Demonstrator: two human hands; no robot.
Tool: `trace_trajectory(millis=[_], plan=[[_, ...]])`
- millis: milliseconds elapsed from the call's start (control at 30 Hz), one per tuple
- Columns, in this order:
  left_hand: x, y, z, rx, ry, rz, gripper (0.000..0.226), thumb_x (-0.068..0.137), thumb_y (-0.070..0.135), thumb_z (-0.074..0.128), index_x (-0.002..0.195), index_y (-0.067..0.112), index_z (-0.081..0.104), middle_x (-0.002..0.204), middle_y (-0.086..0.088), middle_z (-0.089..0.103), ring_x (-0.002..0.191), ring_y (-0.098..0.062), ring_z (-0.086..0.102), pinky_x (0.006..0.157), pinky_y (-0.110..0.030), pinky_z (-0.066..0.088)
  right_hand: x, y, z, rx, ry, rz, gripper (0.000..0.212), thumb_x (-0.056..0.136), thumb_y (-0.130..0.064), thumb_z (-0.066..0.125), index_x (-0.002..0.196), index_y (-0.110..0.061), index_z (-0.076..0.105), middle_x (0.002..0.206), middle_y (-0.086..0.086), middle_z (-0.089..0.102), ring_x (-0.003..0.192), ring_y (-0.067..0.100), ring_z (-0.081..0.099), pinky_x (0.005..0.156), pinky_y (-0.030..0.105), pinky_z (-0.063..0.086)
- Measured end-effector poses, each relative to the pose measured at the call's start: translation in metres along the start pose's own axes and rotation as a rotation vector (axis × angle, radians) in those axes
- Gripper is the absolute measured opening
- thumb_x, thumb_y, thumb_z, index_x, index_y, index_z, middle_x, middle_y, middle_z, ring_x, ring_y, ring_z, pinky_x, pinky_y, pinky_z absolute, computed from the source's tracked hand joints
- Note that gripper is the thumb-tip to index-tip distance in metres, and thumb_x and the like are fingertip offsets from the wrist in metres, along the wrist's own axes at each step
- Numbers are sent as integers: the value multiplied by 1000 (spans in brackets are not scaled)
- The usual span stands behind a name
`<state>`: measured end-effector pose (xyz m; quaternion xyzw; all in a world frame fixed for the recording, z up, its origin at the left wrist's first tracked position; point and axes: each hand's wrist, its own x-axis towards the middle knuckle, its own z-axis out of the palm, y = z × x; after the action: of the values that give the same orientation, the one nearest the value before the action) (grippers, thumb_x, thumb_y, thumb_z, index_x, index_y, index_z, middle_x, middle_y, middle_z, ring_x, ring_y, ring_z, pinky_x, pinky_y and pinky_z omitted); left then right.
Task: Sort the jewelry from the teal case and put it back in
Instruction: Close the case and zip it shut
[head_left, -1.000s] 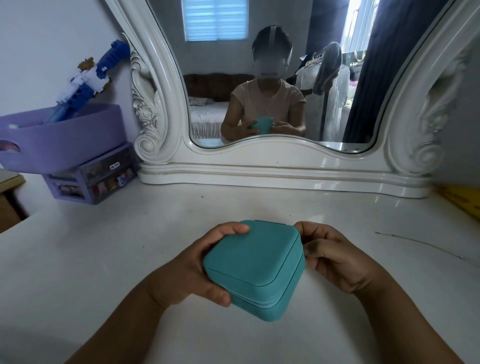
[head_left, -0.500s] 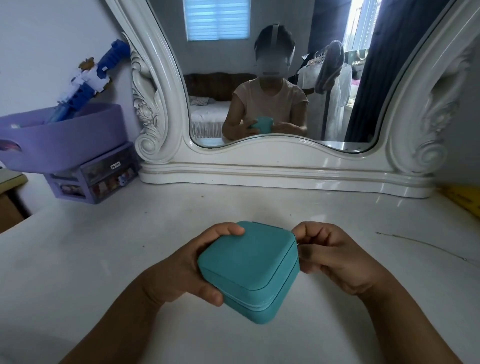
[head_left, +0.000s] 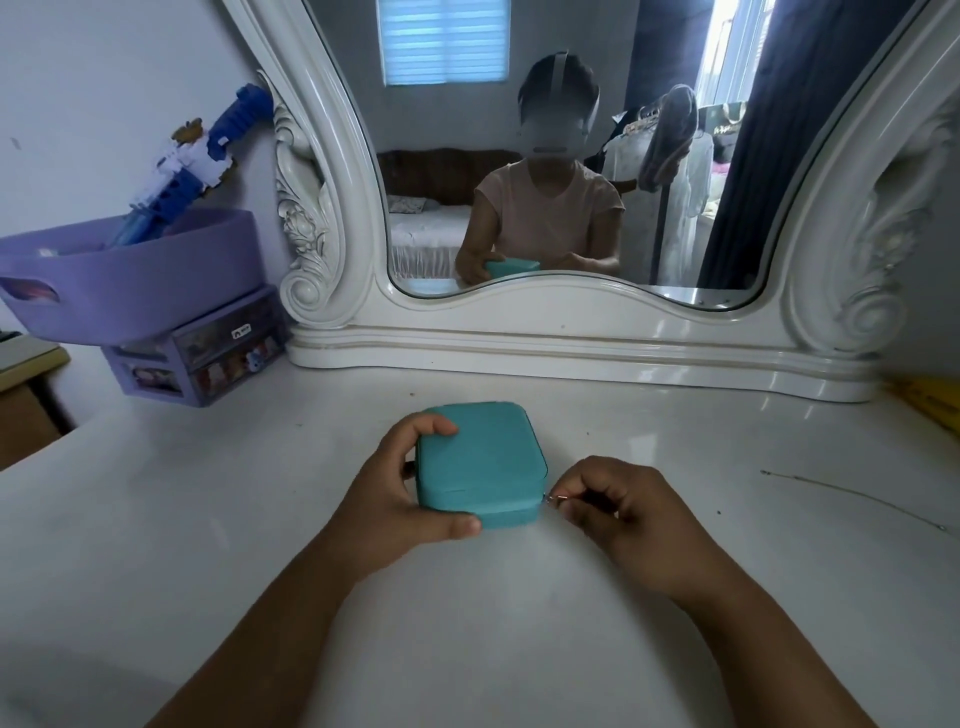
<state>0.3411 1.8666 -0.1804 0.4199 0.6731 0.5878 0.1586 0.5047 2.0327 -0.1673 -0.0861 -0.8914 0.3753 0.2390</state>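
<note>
Case (head_left: 480, 460) lowered flat onto table (head_left: 208, 519) | left hand (head_left: 395, 493) grips it | right hand (head_left: 618, 506) fingers pinch zipper pull (head_left: 555, 498)

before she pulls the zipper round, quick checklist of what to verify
1. Teal case flat on the white tabletop: ok.
2. Left hand grips the case's left side to steady it: ok.
3. Right hand pinches the zipper pull at the near right corner: ok.
4. Lid closed all round: ok on the sides that show, far side cannot tell.
5. Bare tabletop around the case for laying out jewelry: ok.
6. Jewelry inside: cannot tell.
</note>
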Motion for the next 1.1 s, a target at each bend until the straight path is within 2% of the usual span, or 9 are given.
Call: trace_trajectory(millis=[100, 267, 400, 467, 533, 667, 833, 967, 1100], plan=[[1, -5, 16, 244, 150, 107, 75, 37, 41, 83, 102, 43, 46, 123, 17, 43, 110, 6, 44, 84, -11, 44, 1, -3, 8, 6, -24, -7, 17, 84, -3, 61, 71, -15, 64, 72, -4, 63, 66, 5, 56, 60, 10, 42], [5, -6, 26, 475, 197, 195, 76, 38, 57, 73, 104, 48, 38, 123, 12, 35, 110, -3, 39, 86, -6, 34, 0, -8, 26, -46, -93, -143, 16, 82, -9, 62, 75, -22, 68, 66, -20, 58, 63, 1, 55, 59, 8, 39], [4, -6, 22, 374, 166, 236, 75, 41, 53, 78, 106, 50, 39, 126, 12, 36, 117, -3, 41, 91, -9, 42, 4, -9, 16, 126, 289, 14, 11, 82, -24, 66, 75, -17, 61, 70, -7, 61, 62, 5, 54, 55, 13, 40], [1, -5, 23, 278, 70, 277, 76, 45, 43, 83, 109, 48, 42, 131, 18, 33, 125, -9, 41, 95, -21, 47, 4, -11, 14, 178, 291, 137, 32, 80, -46, 61, 104, -26, 55, 95, -9, 58, 81, 3, 57, 63, 13, 46], [-1, -4, 26, 218, -23, 329, 76, 50, 34, 85, 113, 44, 44, 135, 17, 33, 129, -13, 40, 99, -30, 47, 4, -15, 15, 439, 114, 279, 57, 77, -56, 59, 126, -37, 40, 114, -12, 54, 97, 3, 60, 73, 16, 51], [0, -3, 29, 333, 48, 409, 75, 59, 45, 77, 123, 41, 41, 141, 19, 32, 134, -2, 32, 103, -13, 36, 6, -15, 17, 702, 114, 286, 70, 72, -45, 62, 133, -50, 28, 122, -10, 53, 103, 12, 64, 85, 29, 55], [1, 3, 34, 637, 410, 569, 54, 63, 51, 68, 107, 25, 48, 106, 6, 42, 95, -3, 47, 79, -9, 44, 10, -15, 21, 823, 229, 284, 80, 61, -39, 71, 129, -52, 31, 122, -2, 53, 106, 23, 62, 88, 40, 55], [0, -3, 39, 811, 335, 835, 19, 81, 23, 66, 97, 24, 57, 81, 2, 59, 67, -9, 59, 55, -17, 52, 11, -15, 24, 800, 292, 293, 83, 58, -38, 73, 129, -50, 31, 120, -1, 52, 108, 24, 59, 85, 39, 56], [1, -3, 39, 774, 312, 871, 9, 84, 17, 64, 92, 21, 61, 77, -2, 65, 70, -9, 62, 57, -15, 52, 11, -13, 26, 817, 318, 313, 80, 60, -39, 72, 129, -49, 32, 120, 2, 53, 106, 24, 61, 85, 40, 56]])
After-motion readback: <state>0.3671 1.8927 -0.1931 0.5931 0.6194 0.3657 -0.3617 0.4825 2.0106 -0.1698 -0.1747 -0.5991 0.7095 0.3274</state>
